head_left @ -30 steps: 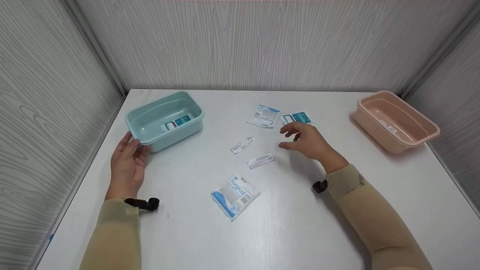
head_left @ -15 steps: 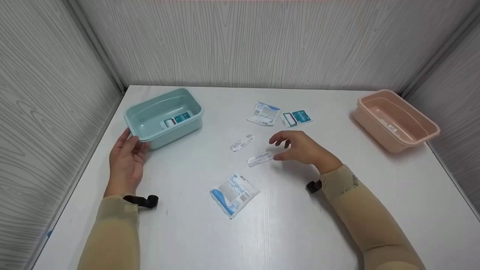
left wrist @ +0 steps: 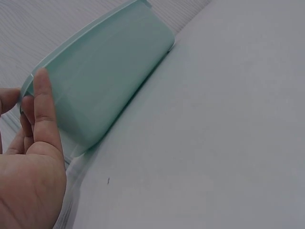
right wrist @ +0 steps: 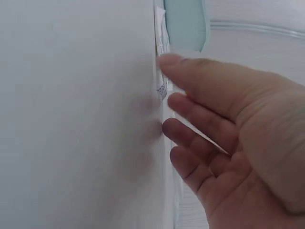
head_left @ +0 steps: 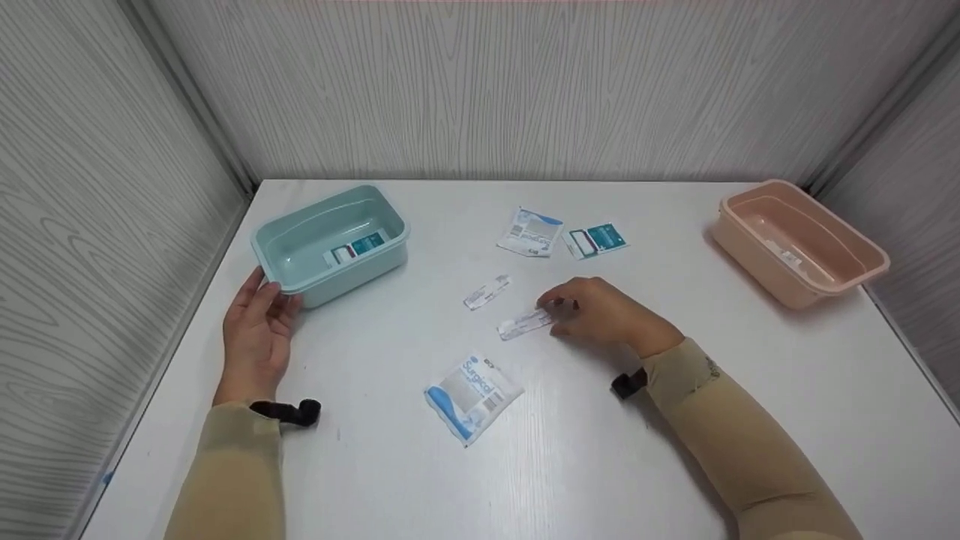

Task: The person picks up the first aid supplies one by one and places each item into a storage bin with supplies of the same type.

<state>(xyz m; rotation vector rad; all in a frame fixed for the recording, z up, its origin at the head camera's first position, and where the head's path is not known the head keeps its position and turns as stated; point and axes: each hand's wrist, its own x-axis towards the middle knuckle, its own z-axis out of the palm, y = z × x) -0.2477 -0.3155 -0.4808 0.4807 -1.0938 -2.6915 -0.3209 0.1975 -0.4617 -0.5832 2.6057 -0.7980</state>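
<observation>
My left hand point(head_left: 259, 337) grips the near-left corner of a teal plastic basin point(head_left: 337, 289); in the left wrist view the thumb lies at the rim and the fingers lie along the wall. My right hand point(head_left: 607, 315) is low over the table at the right end of a wrapped adhesive bandage strip point(head_left: 521, 324). Thumb and fingers stand apart around that end, which they partly cover. A second wrapped strip point(head_left: 487, 292) lies just behind it. Nearer the front is a white and blue packet marked Surgical point(head_left: 472, 397).
A similar white and blue packet point(head_left: 531, 232) and a teal and white sachet point(head_left: 596, 240) lie farther back. Another such sachet point(head_left: 356, 249) is inside the teal basin. At the right stands a pink basin point(head_left: 787, 281) with a small white item inside. Panels enclose the table's back and sides.
My right hand has moved from beside the teal sachet toward me and down to the nearer strip. My left hand stays on the basin's corner.
</observation>
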